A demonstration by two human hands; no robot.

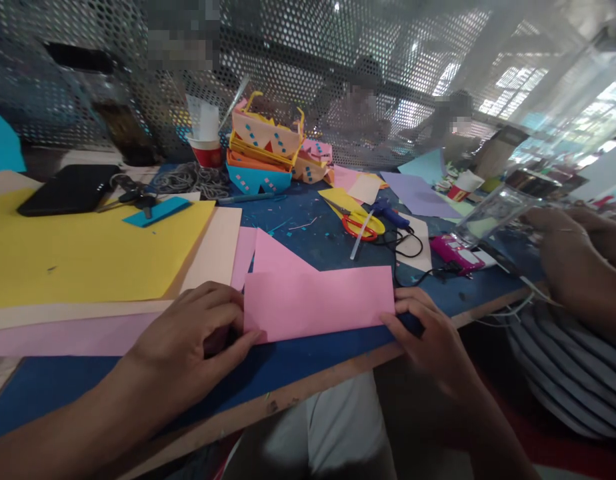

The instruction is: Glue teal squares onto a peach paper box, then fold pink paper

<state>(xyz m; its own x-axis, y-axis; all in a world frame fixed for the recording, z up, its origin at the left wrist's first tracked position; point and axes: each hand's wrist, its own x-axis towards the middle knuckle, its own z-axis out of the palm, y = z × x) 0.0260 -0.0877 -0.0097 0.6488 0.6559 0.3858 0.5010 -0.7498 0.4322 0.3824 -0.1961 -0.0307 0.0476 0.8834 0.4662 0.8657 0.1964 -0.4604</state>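
A folded pink paper [319, 303] lies near the front edge of the blue table, with a pointed flap of the same pink rising behind its left half. My left hand [205, 327] pinches its left end, thumb along the lower left corner. At the opposite end, my right hand [421, 323] grips the right edge between thumb and fingers. Behind the paper lie scissors [361, 227] with red and yellow handles, beside a blue glue gun [391, 215] and its black cord. Large yellow sheets [88, 257] spread to the left of my left hand.
Decorated paper baskets [265, 143] stand at the back against a perforated metal screen [308, 60]. A black phone [71, 190], keys [133, 193] and a red cup [207, 150] sit at back left. On the right, another person's hands [578, 247] are near a clear container [501, 213].
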